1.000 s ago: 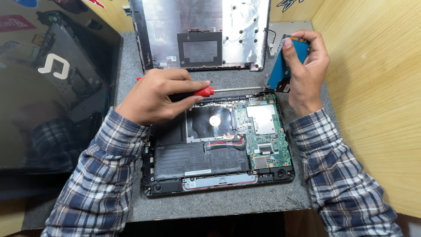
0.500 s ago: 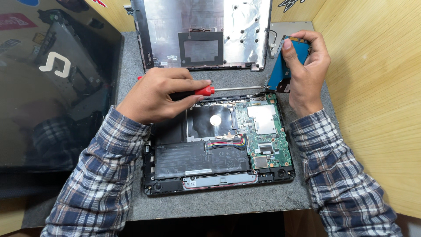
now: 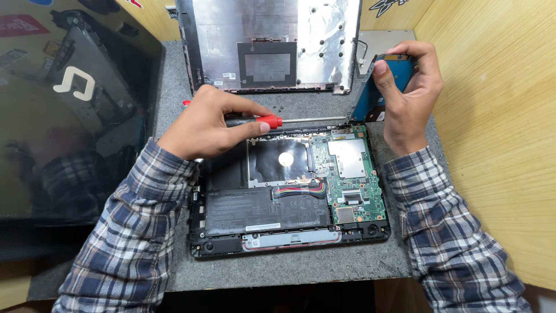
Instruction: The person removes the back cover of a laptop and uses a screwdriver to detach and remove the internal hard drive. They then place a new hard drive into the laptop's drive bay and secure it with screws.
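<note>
Over open laptop (image 3: 289, 220): left hand (image 3: 208, 124) clenched round screwdriver (image 3: 272, 121), tip seemingly at drive; right hand (image 3: 408, 95) pinching blue drive (image 3: 385, 87) upright.

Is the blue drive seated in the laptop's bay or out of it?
Out. The right hand holds the blue drive on edge above the open laptop, whose drive bay lies bare. The left hand holds a screwdriver towards it.
</note>
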